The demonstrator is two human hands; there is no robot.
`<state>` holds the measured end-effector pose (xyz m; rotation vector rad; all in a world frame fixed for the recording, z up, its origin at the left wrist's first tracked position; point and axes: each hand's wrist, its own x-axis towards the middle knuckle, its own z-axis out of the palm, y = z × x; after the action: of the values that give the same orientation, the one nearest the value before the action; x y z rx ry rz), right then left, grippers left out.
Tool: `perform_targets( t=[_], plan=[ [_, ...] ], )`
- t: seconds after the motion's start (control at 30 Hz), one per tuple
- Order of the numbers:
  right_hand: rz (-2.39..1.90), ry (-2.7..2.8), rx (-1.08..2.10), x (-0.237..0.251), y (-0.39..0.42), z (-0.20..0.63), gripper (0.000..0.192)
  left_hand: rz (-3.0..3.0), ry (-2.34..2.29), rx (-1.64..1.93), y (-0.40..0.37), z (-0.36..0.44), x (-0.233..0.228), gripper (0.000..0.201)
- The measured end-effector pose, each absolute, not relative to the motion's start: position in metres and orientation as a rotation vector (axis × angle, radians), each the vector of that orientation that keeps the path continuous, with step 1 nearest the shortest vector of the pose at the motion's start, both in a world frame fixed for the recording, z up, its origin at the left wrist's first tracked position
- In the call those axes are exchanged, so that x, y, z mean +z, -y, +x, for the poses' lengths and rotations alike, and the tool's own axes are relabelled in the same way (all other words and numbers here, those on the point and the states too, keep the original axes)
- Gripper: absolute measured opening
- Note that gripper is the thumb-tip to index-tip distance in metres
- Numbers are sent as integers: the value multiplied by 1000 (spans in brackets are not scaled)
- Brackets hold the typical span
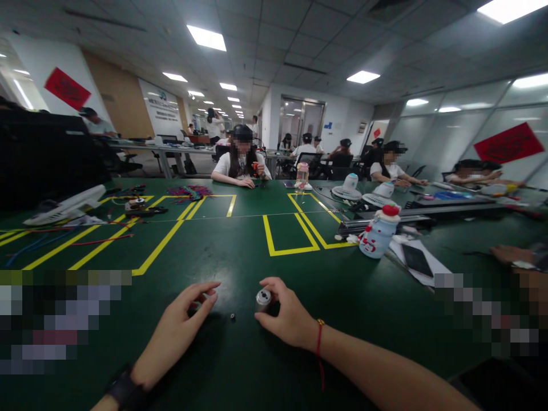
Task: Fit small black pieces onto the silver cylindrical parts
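Between curled fingers [274,291], ridged metal cylinder [262,298]

A small metal cylinder [262,298] — silvery, short, with a round top face turned up toward me — stood upright on the green table, pinched between the fingers of my right hand [287,317]. Just to its left lay a tiny dark part [232,315] — too small to identify — flat on the surface, apart from the cylinder, near the fingertips of my left hand [182,319].
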<state>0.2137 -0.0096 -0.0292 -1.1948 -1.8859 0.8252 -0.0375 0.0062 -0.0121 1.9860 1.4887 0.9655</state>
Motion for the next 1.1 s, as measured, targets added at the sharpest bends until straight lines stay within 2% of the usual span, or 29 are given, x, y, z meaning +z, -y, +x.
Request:
perform_targets(
  t=[0.33, 0.57, 0.93, 1.1],
  plan=[
    [-1198, 1916, 720, -33, 7, 213, 61, 1978, -1462, 929, -16, -43, -30, 39],
    [-1214, 1952, 463, -12, 4, 239, 46, 1931, -1448, 878, -16, -43, -33, 40],
    [-1621, 1727, 113, -28, -1, 323, 38, 1898, -1436, 807, -15, -44, -33, 41],
    [-1844, 1693, 62, -33, -7, 341, 37, 1886, -1444, 804, -16, -45, -33, 42]
  ],
)
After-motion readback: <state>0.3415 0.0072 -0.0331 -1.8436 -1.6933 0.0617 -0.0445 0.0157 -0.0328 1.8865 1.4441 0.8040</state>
